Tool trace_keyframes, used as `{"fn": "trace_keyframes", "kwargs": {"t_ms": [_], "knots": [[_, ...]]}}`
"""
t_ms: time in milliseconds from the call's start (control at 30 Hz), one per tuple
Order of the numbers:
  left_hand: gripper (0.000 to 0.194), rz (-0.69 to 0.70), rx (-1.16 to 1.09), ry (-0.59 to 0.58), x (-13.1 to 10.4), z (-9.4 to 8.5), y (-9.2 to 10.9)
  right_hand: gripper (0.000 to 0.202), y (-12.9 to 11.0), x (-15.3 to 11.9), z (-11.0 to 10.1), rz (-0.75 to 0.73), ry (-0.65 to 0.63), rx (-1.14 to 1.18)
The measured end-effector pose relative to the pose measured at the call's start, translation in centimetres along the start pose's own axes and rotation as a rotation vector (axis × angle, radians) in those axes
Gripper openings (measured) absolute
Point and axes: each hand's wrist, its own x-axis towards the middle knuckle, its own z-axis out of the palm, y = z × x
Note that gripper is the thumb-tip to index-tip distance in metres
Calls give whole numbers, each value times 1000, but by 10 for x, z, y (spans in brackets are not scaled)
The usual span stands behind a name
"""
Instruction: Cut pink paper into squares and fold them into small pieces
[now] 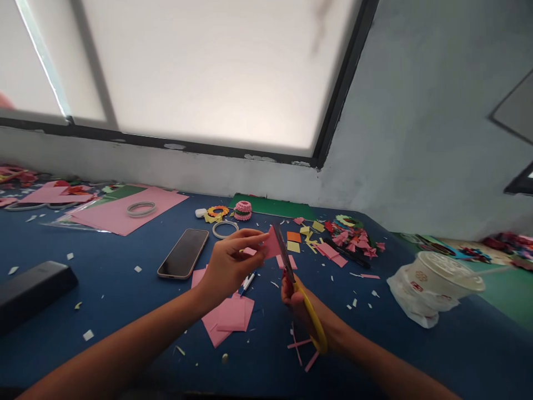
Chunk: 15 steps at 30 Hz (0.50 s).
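Note:
My left hand (pixel 233 258) pinches a small folded piece of pink paper (pixel 272 244) between thumb and fingers. My right hand (pixel 302 303) is closed round a pair of scissors (pixel 314 322) with yellow handles. The scissor blades point up and lie along the right edge of the pink paper; whether they are cutting into it I cannot tell. Below my left hand, several pink paper squares (pixel 233 314) overlap on the blue table, with a pen (pixel 247 283) beside them. Thin pink strips (pixel 300 344) lie under the scissors.
A phone (pixel 183 254) and a tape roll (pixel 225 229) lie to the left. Large pink sheets (pixel 120 214) with another roll sit farther back. Folded pink pieces (pixel 353 239) are heaped at right. A lidded cup (pixel 437 280) in a plastic bag stands near the right edge. A dark box (pixel 35 294) is far left.

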Motion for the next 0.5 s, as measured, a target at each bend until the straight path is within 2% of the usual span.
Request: {"fn": "trace_keyframes", "kwargs": {"t_ms": [267, 500], "knots": [[25, 69, 126, 8, 0, 0, -2, 55, -10, -5, -3, -41, -33, -33], [25, 90, 163, 63, -2, 3, 0, 62, -17, -6, -2, -53, -24, -75]]}}
